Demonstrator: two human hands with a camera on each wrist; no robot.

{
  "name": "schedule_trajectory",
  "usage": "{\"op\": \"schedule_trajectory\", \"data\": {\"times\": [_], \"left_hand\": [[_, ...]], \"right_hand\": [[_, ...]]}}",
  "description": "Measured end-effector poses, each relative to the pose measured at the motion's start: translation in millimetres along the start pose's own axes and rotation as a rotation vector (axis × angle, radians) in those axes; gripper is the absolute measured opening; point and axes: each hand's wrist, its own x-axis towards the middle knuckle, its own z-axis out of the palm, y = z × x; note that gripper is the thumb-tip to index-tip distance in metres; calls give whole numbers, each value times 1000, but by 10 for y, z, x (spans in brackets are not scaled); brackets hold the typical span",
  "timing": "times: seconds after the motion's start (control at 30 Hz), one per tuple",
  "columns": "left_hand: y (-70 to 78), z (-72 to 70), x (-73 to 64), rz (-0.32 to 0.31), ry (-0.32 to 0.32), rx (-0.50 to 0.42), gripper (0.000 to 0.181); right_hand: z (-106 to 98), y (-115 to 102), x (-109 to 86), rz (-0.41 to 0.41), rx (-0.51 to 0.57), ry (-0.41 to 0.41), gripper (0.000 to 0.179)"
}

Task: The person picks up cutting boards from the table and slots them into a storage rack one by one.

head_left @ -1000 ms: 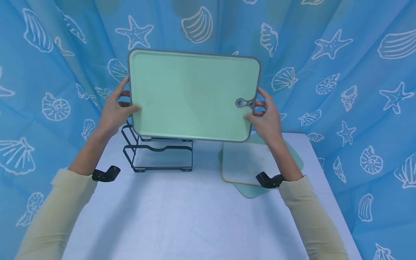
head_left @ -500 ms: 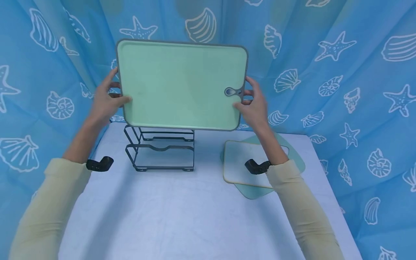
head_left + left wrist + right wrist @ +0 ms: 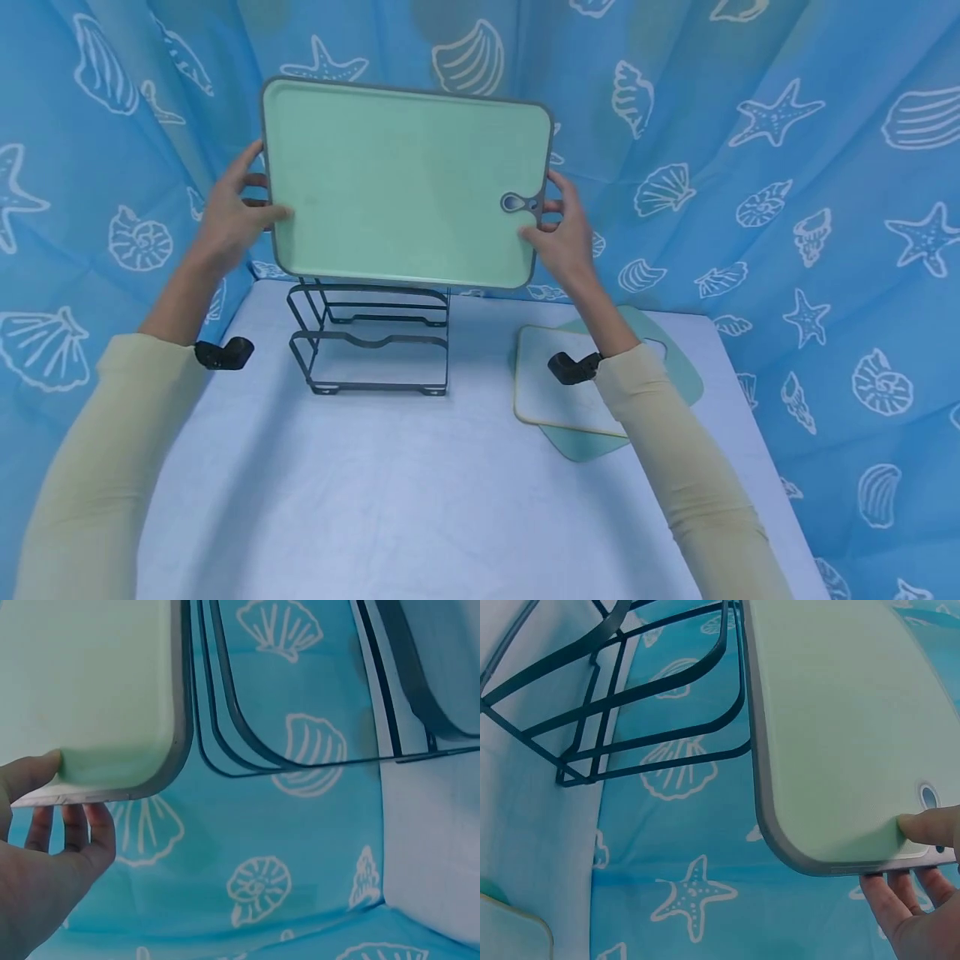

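A large light-green cutting board (image 3: 405, 183) with a grey rim and a small hole fitting near its right edge is held up in the air, tilted slightly. My left hand (image 3: 231, 218) grips its left edge, thumb on the front face and fingers behind. On the opposite edge my right hand (image 3: 562, 237) pinches it just below the hole, thumb in front. Below and partly behind the board stands a black wire rack (image 3: 371, 340) with several dividers. The left wrist view shows the board's corner (image 3: 112, 697) apart from the rack's loops.
On the table's right side a white board with a yellowish edge (image 3: 555, 392) lies on a blue-green board (image 3: 678, 367). The white-covered table (image 3: 420, 500) ends at a blue shell-patterned curtain (image 3: 705, 142) behind and at the sides.
Both hands have carried the green cutting board up and to the left, so more of the rack shows beneath it. The rack and the two lying boards stay in place.
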Motion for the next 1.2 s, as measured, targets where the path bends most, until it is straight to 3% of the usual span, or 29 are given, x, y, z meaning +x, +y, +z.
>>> {"op": "schedule_trajectory", "data": {"times": [0.5,1.2], "left_hand": [[-56,-94,191,-26,39,-24,86],[-145,-175,348,-7,84,-44,86]], "right_hand": [[176,-24,238,1,-42,-16,79],[398,10,365,-74,-51,33,76]]}}
